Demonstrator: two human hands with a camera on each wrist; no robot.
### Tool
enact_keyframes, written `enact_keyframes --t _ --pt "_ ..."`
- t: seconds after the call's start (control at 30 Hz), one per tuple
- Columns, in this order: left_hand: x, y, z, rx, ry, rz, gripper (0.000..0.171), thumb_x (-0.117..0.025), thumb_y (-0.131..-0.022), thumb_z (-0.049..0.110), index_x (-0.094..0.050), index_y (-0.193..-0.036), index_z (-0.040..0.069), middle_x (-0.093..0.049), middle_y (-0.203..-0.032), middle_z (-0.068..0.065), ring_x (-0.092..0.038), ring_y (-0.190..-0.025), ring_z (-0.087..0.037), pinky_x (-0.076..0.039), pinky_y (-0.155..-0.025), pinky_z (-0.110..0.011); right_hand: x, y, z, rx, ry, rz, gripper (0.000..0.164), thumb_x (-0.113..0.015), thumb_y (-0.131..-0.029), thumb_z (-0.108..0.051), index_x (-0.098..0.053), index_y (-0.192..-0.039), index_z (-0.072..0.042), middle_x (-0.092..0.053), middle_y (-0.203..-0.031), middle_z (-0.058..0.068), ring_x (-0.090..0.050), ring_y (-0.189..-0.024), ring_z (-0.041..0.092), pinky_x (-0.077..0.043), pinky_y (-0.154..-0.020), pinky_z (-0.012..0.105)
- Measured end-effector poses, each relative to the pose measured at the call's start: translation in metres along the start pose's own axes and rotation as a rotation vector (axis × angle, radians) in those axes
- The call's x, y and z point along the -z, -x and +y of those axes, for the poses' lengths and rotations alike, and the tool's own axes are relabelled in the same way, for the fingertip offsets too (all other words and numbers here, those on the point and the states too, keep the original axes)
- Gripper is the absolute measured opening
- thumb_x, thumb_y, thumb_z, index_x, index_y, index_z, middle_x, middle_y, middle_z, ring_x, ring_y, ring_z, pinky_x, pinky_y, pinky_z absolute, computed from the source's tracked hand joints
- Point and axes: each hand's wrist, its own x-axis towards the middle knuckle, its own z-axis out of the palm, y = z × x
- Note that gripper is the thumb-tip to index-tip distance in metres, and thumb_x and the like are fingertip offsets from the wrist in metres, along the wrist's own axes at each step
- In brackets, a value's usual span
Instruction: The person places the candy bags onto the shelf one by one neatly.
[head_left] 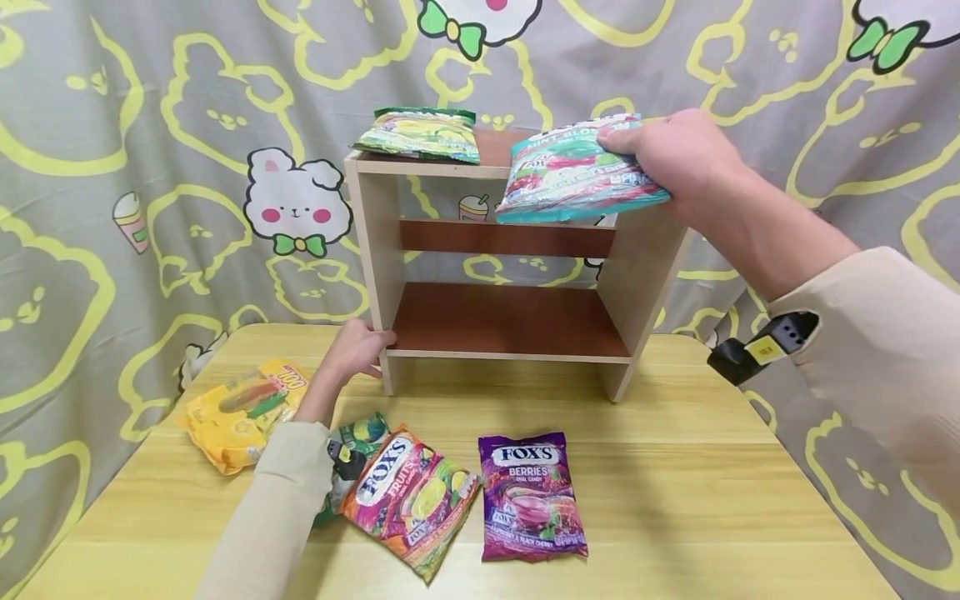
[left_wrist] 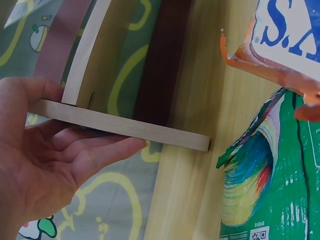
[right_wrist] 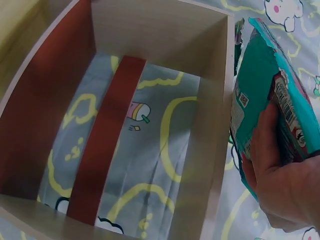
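My right hand (head_left: pixel 678 158) grips a teal candy bag (head_left: pixel 573 179) by its right end, in front of the shelf's top board. In the right wrist view the thumb and fingers pinch the bag (right_wrist: pixel 255 85) beside the top board. My left hand (head_left: pixel 352 350) holds the left side panel of a small wooden shelf (head_left: pixel 367 242) near its lower board. In the left wrist view the thumb lies on the lower board and the fingers (left_wrist: pixel 107 157) on the panel's outer face. A green candy bag (head_left: pixel 423 133) lies on the top board's left part.
On the table (head_left: pixel 675 483) lie a purple Fox's Berries bag (head_left: pixel 532 500), an orange Fox's Fruits bag (head_left: pixel 412 500) partly over a green bag (head_left: pixel 363 433), and a yellow bag (head_left: pixel 243 408) at the left. A patterned curtain (head_left: pixel 187 108) hangs behind the shelf.
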Motion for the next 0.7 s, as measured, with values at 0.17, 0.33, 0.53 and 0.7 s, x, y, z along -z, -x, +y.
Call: enact_keyframes --t 0.17,0.33,0.53,0.7 --pt "-0.0003 0.0002 0.001 0.0 0.001 0.0 0.044 -0.055 -0.096 0.024 -0.061 -0.12 -0.013 -0.064 -0.118 -0.032 -0.07 -0.097 -0.037 -0.064 -0.067 -0.044 -0.0039 -0.0036 -0.0002 -0.021 0.048 -0.003 0.074 -0.066 -0.089 -0.058 -0.051 -0.147 -0.014 -0.062 -0.095 -0.005 -0.067 -0.07 0.007 -0.05 -0.075 0.022" --pt "-0.0007 -0.0001 0.0005 0.002 0.0 0.0 0.044 -0.055 -0.096 0.024 -0.061 -0.12 -0.014 -0.064 -0.118 -0.031 -0.069 -0.098 -0.039 -0.064 -0.067 -0.043 -0.0061 -0.0052 0.0007 -0.009 0.157 -0.013 0.073 -0.059 -0.092 -0.062 -0.051 -0.146 -0.013 -0.061 -0.091 -0.004 -0.066 -0.068 0.008 -0.051 -0.074 0.025" --pt "-0.0009 0.0001 0.0004 0.007 -0.001 -0.005 0.045 -0.055 -0.097 0.024 -0.06 -0.122 -0.014 -0.063 -0.12 -0.032 -0.07 -0.096 -0.036 -0.064 -0.067 -0.043 -0.008 -0.0047 0.0031 -0.002 0.171 -0.034 0.067 -0.055 -0.095 -0.062 -0.051 -0.139 -0.012 -0.06 -0.091 -0.004 -0.065 -0.069 0.007 -0.052 -0.07 0.023" --pt "-0.0015 0.0003 0.0017 0.009 0.0 -0.007 0.045 -0.054 -0.098 0.025 -0.059 -0.122 -0.012 -0.063 -0.119 -0.031 -0.069 -0.098 -0.038 -0.064 -0.069 -0.044 -0.0052 -0.004 0.0055 -0.003 -0.274 -0.155 0.063 -0.069 -0.09 -0.051 -0.051 -0.137 -0.013 -0.069 -0.091 -0.003 -0.069 -0.077 0.009 -0.056 -0.07 0.019"
